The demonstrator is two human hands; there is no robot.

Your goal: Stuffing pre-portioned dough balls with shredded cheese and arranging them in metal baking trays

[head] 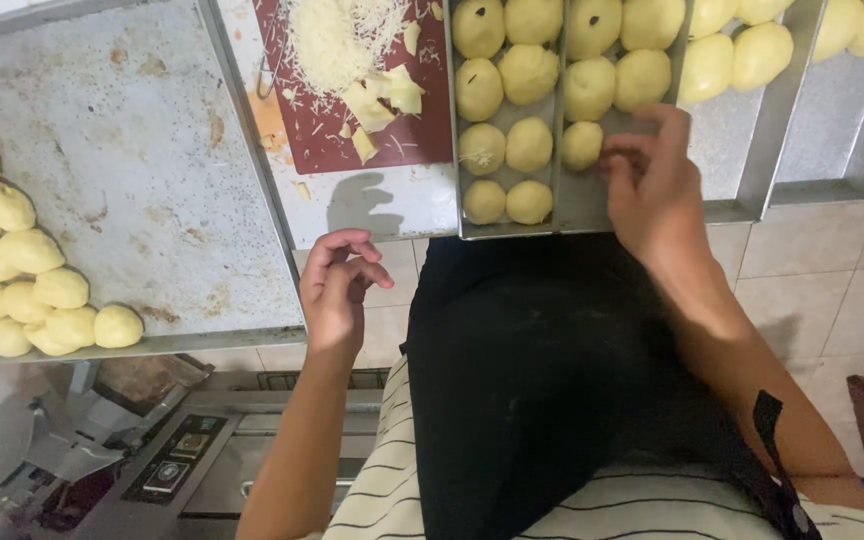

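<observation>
Metal pan (592, 215) of dough balls (529, 145)

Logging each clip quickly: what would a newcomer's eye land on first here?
Rows of pale yellow round dough balls fill a narrow metal baking tray at top centre, where the right hand rests by the tray's bare end. Beside it, shredded white cheese lies on a dark red cutting board. The left hand hovers curled below, and more dough balls crowd a worn metal sheet at left.

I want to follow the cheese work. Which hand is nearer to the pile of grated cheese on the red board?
Left. The left hand hovers below the grated cheese, off the red board. The right hand is farther right, over the narrow metal tray of dough balls.
</observation>
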